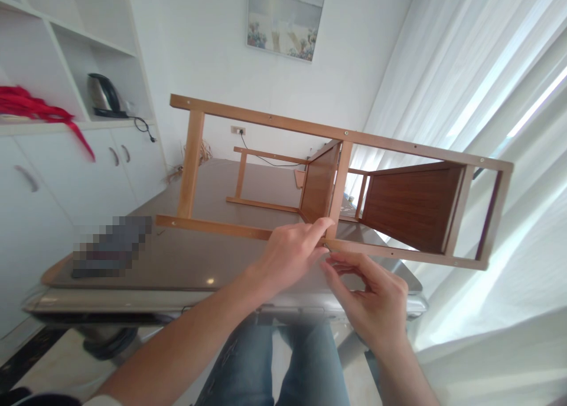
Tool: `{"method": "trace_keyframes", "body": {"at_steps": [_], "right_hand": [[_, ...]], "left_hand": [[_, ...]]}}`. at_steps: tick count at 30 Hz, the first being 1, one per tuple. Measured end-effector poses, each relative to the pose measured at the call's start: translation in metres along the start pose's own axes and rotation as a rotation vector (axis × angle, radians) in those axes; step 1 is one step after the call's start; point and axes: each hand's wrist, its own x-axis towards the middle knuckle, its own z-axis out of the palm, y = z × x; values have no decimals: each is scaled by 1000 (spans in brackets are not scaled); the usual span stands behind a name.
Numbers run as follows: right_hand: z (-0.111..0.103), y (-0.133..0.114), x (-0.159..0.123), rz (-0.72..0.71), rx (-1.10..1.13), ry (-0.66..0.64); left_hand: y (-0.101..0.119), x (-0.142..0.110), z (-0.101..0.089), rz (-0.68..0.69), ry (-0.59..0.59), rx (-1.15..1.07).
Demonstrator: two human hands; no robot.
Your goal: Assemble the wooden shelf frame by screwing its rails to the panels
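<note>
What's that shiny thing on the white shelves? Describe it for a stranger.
At the view's left edge, find the white shelf unit. In one compartment stands a stainless steel kettle on a black base. Unlike the red cloth draping from the next compartment, it shines.

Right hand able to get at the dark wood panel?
Probably yes. The right hand sits just below the wooden rail, and the dark wood panel lies right behind it. Only that rail seems in the way, so the hand would have to go over it.
</note>
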Motion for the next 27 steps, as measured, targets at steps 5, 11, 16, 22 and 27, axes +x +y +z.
{"method": "trace_keyframes", "body": {"at_steps": [5,11,16,22,27], "right_hand": [[-7,10,-21,288,264,110],[-1,32,-62,655,510,164],[9,35,-76,744,594,195],[18,27,-79,710,616,134],[26,32,-97,740,648,56]], "left_hand": [[-2,-6,6,15,67,-13],[1,-30,17,62,150,17],[-3,-47,27,89,187,37],[-12,-56,35,100,189,13],[-17,-73,43,88,173,-1]]}}
